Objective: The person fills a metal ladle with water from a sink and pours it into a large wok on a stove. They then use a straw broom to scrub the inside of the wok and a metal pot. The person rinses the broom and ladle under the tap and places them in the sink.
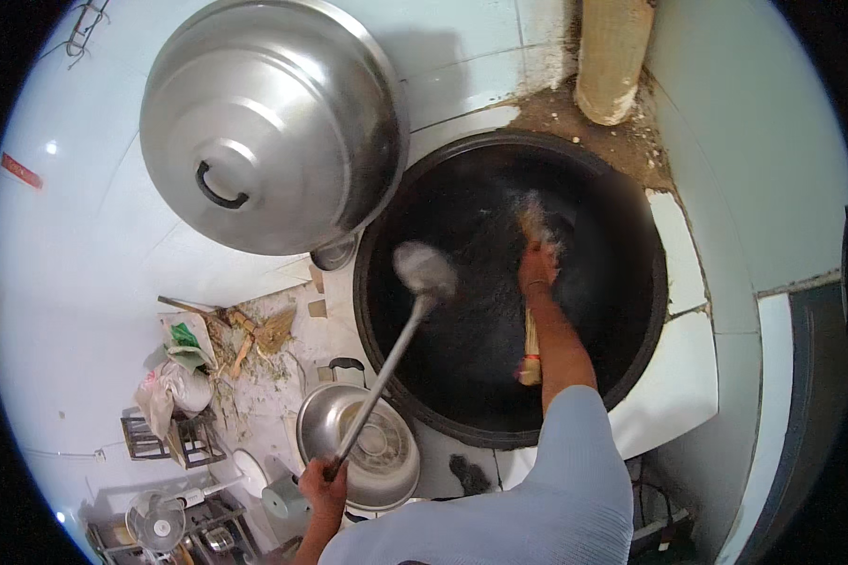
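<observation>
Two hands work at a big black wok (pixel 594 311).
Left hand (pixel 322 478) clamps its grip on a long ladle (pixel 400 325); right hand (pixel 537 268) grips a straw brush (pixel 533 226) inside.

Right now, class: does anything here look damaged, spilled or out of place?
Yes. Behind the wok, the stove's tiles are broken away, leaving bare crumbly brown material. Twigs and scraps lie scattered on the floor to its left.
</observation>
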`<control>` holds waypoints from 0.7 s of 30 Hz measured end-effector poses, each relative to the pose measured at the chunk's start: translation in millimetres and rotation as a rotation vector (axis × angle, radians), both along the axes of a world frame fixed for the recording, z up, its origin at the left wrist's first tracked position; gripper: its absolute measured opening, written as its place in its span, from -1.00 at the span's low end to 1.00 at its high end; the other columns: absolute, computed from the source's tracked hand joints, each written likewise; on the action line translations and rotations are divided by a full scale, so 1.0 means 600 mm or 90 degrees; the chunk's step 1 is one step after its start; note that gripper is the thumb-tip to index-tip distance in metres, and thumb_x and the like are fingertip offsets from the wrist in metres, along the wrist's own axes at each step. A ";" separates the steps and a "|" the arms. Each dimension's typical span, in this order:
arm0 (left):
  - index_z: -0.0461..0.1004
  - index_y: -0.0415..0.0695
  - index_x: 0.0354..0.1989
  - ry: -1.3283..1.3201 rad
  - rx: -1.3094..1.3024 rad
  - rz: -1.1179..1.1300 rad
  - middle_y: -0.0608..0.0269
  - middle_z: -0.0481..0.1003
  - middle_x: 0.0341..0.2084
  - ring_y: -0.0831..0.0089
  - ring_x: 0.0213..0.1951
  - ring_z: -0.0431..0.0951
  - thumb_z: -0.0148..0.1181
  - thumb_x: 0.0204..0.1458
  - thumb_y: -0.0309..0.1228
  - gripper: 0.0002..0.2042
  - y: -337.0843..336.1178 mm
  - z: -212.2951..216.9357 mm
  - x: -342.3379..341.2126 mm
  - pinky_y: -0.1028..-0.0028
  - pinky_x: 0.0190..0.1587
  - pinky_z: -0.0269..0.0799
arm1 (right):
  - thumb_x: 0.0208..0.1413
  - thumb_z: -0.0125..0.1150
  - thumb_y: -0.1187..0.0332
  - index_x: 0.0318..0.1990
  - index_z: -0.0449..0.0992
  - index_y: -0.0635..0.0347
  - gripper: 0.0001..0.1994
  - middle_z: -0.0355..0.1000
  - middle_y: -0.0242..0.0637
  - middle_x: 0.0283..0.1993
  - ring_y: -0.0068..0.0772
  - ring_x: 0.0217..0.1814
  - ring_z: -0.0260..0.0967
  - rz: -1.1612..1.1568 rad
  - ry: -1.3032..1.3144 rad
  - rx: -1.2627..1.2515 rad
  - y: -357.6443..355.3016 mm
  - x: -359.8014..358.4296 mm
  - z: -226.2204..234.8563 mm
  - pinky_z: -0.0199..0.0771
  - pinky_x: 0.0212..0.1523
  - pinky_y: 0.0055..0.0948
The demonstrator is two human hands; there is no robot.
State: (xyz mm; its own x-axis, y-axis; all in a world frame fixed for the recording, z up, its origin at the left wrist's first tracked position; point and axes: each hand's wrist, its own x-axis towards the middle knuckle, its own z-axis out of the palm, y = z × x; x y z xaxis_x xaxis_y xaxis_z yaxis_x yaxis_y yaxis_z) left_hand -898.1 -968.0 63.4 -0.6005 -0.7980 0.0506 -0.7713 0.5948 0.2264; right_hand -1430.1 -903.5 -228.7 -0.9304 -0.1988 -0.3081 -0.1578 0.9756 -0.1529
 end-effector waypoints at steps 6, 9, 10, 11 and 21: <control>0.13 -0.17 -0.70 -0.004 0.026 0.286 0.18 0.28 -0.64 0.21 -0.61 0.22 0.25 -0.22 -0.50 -0.68 0.032 -0.031 0.174 0.32 -0.52 0.13 | 0.21 -0.26 0.05 0.09 0.20 0.21 -0.54 0.30 -0.13 -0.10 -0.24 -0.16 0.35 -0.188 -0.049 -0.376 -0.005 -0.103 0.297 0.43 -0.21 -0.27; 0.15 -0.21 -0.64 0.116 -0.049 0.243 0.17 0.30 -0.54 0.27 -0.55 0.22 0.21 -0.20 -0.55 -0.73 0.051 -0.038 0.186 0.37 -0.47 0.13 | 0.18 -0.24 0.14 0.07 0.21 0.19 -0.59 0.39 -0.09 -0.24 -0.20 -0.30 0.42 -0.042 0.018 -0.351 -0.056 -0.158 0.270 0.45 -0.31 -0.29; 0.22 -0.23 -0.58 0.144 -0.068 0.245 0.17 0.32 -0.46 0.30 -0.54 0.23 0.20 -0.19 -0.56 -0.79 0.054 -0.040 0.177 0.39 -0.46 0.13 | 0.15 -0.20 0.27 0.13 0.14 0.17 -0.61 0.39 -0.01 -0.25 -0.15 -0.32 0.43 0.040 0.113 -0.259 -0.096 -0.177 0.235 0.47 -0.37 -0.26; 0.28 -0.25 -0.51 0.175 -0.086 0.237 0.17 0.33 -0.38 0.33 -0.52 0.24 0.19 -0.19 -0.57 -0.84 0.046 -0.043 0.164 0.40 -0.45 0.13 | 0.12 -0.15 0.41 0.18 0.06 0.15 -0.57 0.38 0.07 -0.26 -0.10 -0.34 0.45 0.096 0.218 -0.167 -0.125 -0.202 0.203 0.48 -0.43 -0.23; 0.31 -0.31 -0.09 0.383 0.138 0.379 0.17 0.38 -0.15 0.48 -0.30 0.44 0.04 -0.01 -0.59 -0.72 0.052 -0.116 0.229 0.54 -0.28 0.35 | 0.00 -0.18 0.54 0.31 -0.27 -0.19 -0.28 0.12 0.03 0.18 0.06 -0.06 0.34 0.360 -0.023 -0.291 -0.337 0.051 0.238 0.39 -0.05 -0.14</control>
